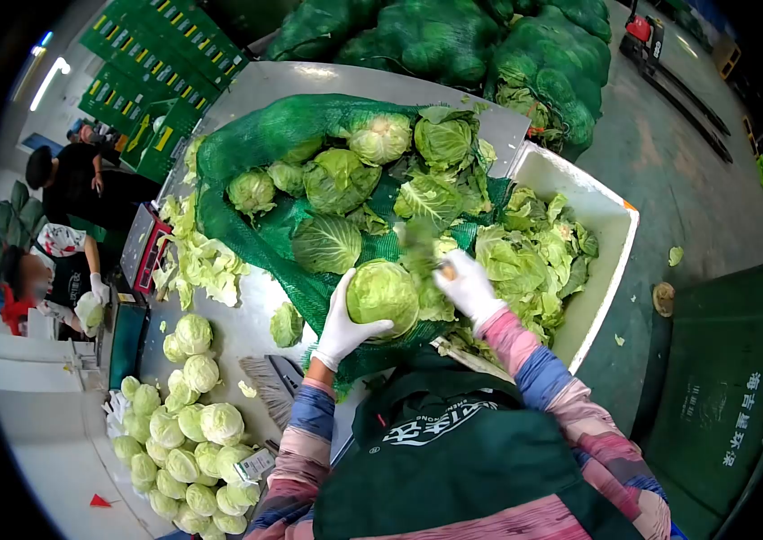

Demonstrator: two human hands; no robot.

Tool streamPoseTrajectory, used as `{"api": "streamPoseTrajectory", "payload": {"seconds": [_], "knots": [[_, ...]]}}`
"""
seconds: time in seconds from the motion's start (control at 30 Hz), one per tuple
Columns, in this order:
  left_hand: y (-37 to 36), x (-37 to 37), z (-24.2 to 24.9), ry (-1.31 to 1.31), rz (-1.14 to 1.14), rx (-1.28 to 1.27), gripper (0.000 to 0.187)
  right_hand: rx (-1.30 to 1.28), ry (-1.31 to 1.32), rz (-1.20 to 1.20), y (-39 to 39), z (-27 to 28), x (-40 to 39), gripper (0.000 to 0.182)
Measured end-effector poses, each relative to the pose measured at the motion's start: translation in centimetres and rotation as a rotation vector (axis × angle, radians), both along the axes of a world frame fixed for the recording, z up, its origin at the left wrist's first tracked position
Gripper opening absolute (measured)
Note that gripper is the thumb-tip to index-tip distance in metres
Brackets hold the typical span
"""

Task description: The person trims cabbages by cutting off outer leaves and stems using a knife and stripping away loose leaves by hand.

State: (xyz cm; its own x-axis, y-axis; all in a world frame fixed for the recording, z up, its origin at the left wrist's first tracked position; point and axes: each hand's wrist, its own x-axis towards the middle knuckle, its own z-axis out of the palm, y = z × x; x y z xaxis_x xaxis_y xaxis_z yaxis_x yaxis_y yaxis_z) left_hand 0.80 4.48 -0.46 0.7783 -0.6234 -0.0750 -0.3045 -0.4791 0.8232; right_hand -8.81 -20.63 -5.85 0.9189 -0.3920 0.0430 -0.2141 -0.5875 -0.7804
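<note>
My left hand (pixel 346 326), in a white glove, is wrapped round the side of a pale green cabbage (pixel 383 297) with its thumb across the front. My right hand (pixel 469 286), gloved too, is closed just to the right of that cabbage; a small brownish end shows at its fingers, and I cannot tell what it is. Beside those fingers is a motion-blurred green leafy piece (pixel 419 247). Under and behind both hands a green mesh bag (pixel 255 126) lies opened on the metal table (pixel 255 301), with several leafy cabbages (pixel 341 180) in it.
Right of the bag, a white foam box (pixel 593 333) holds loose leaves. Trimmed cabbages (pixel 183 441) are piled at lower left, near a brush (pixel 269 387) and a red scale (pixel 143 247). Full mesh bags (pixel 435 40) stand behind. Other people (pixel 66 279) work at left.
</note>
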Motion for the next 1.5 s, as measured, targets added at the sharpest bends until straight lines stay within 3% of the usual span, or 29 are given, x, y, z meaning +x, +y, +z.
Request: {"api": "streamPoseTrajectory", "payload": {"seconds": [0.03, 0.1, 0.17, 0.2, 0.23, 0.3, 0.37, 0.4, 0.43, 0.8, 0.83, 0.87, 1.13, 1.2, 1.33, 1.43, 1.47, 1.5], "knots": [[0.3, 0.2, -0.3, -0.011, -0.007, 0.003, 0.104, -0.069, 0.143, -0.083, -1.9, -3.1, -0.7, 0.025], [0.6, 0.2, -1.2, 0.281, 0.122, -0.228, 0.090, -0.089, 0.313, -0.091, -2.9, -4.8, -1.9, 0.029], [0.8, -0.8, -1.4, 0.280, 0.307, -0.262, 0.075, -0.012, 0.075, -0.318, -2.5, -5.2, -4.3, 0.034], [0.7, -1.5, -0.9, 0.280, 0.321, -0.293, 0.075, 0.018, 0.086, -0.312, -2.4, -4.9, -4.3, 0.038], [0.8, -2.5, -0.9, 0.295, 0.330, -0.309, 0.076, 0.003, -0.088, -0.321, -1.0, -0.5, -4.9, 0.032], [1.2, -3.5, -1.8, 0.203, 0.298, -0.243, 0.084, 0.009, -0.157, -0.255, 0.0, 1.3, -5.1, 0.027], [0.6, -5.1, -0.6, -0.061, 0.229, -0.038, 0.109, 0.027, 0.081, 0.060, 3.5, 4.0, -6.6, 0.022], [0.3, -5.7, 0.2, -0.077, 0.203, 0.012, 0.115, 0.025, -0.015, 0.057, 3.7, 4.2, -6.6, 0.022], [0.2, -6.3, 0.5, -0.083, 0.175, 0.062, 0.120, 0.003, 0.183, 0.089, 5.0, 2.1, -7.0, 0.023], [0.7, -6.0, -0.7, -0.055, 0.160, 0.026, 0.120, 0.128, 0.151, 0.306, 4.7, 1.4, -6.1, 0.027], [0.9, -6.0, -1.1, 0.024, 0.160, -0.073, 0.119, 0.129, 0.152, 0.306, 4.6, 1.1, -5.8, 0.027], [1.1, -5.9, -1.4, 0.105, 0.160, -0.172, 0.119, 0.120, 0.184, 0.336, 4.6, 0.7, -5.4, 0.027], [1.3, -5.0, -1.8, 0.100, 0.139, -0.163, 0.118, 0.072, 0.346, 0.367, 4.9, -1.1, -3.8, 0.028], [1.2, -5.4, -1.5, 0.073, 0.143, -0.153, 0.118, 0.110, 0.530, 0.367, 5.3, -3.0, -2.7, 0.029], [1.8, -6.8, -1.2, 0.177, 0.164, -0.242, 0.118, 0.050, 0.410, 0.409, 5.6, -2.8, -3.3, 0.030], [0.4, -7.2, 0.0, 0.219, 0.180, -0.342, 0.115, 0.533, 0.442, 0.274, 3.8, 0.5, -3.7, 0.045], [-0.1, -7.3, 0.4, 0.228, 0.174, -0.409, 0.112, 0.493, 0.373, 0.253, 3.0, 0.4, -4.0, 0.055], [-0.6, -7.1, 0.7, 0.228, 0.160, -0.412, 0.112, 0.221, 0.144, 0.260, 2.2, 0.4, -4.1, 0.059]]}}
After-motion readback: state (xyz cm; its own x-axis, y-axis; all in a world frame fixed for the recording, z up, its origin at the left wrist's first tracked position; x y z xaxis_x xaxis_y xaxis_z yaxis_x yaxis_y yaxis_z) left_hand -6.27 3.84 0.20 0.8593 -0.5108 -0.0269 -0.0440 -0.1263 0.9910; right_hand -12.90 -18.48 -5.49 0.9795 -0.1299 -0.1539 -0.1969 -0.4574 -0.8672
